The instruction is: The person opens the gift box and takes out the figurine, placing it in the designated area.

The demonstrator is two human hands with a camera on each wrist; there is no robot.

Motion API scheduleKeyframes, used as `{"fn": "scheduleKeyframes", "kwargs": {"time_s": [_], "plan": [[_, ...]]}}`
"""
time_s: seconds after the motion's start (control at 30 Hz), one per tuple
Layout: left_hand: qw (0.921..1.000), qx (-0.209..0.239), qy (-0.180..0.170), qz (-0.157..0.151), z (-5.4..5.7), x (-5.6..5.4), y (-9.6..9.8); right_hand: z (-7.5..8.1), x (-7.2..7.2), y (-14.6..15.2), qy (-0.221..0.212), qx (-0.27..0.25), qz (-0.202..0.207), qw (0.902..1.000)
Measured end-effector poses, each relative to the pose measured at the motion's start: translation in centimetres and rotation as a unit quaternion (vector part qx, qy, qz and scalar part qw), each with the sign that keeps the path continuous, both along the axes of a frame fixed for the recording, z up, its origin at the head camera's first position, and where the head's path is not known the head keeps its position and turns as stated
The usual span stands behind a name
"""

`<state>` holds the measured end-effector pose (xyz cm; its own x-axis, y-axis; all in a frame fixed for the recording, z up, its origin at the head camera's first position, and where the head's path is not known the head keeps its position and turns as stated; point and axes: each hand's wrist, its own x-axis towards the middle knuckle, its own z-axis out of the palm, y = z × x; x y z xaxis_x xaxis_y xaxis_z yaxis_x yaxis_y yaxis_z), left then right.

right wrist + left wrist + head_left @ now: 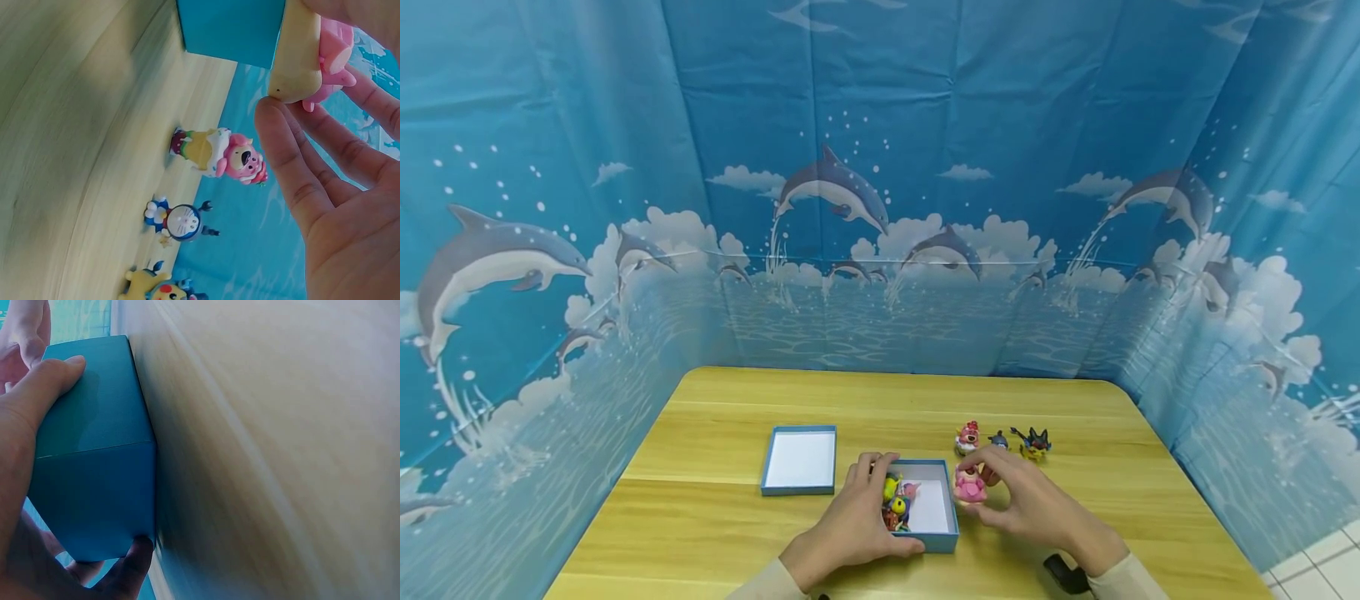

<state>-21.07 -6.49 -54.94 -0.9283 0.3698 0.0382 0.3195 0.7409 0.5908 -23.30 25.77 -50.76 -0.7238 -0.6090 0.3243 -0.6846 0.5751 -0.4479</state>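
A blue box (936, 543) with a white inside stands on the table, and my left hand (853, 523) grips it with the thumb on its near wall and fingers at the far side. Several small colourful figurines (897, 505) crowd the left part of the box, partly hidden behind that hand. Just beyond the right wall, my right hand (1026, 504) pinches a pink figurine (970, 486) on a cream-coloured base. In the right wrist view this pink figurine (334, 59) is held between thumb and fingers, close beside the box (231, 28).
A blue lid (800, 458), white inside up, lies left of the box. Behind the right hand stand a pink bear figurine (240, 159), a blue figurine with a white face (183, 222) and a yellow figurine (1036, 448). A black object (1066, 575) is near the right wrist.
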Motion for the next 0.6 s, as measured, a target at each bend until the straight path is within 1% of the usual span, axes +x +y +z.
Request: {"fn": "scheduleKeyframes", "kwargs": {"time_s": [0.3,0.6], "plan": [[1.0000,0.000,0.000,0.002,0.1,0.2,0.0,-0.6,-0.4,0.7,-0.013,-0.010,0.005,0.9998],[1.0000,0.002,-0.002,0.001,0.2,0.1,0.0,-0.9,-0.6,1.1,-0.031,0.000,-0.003,0.9995]]}}
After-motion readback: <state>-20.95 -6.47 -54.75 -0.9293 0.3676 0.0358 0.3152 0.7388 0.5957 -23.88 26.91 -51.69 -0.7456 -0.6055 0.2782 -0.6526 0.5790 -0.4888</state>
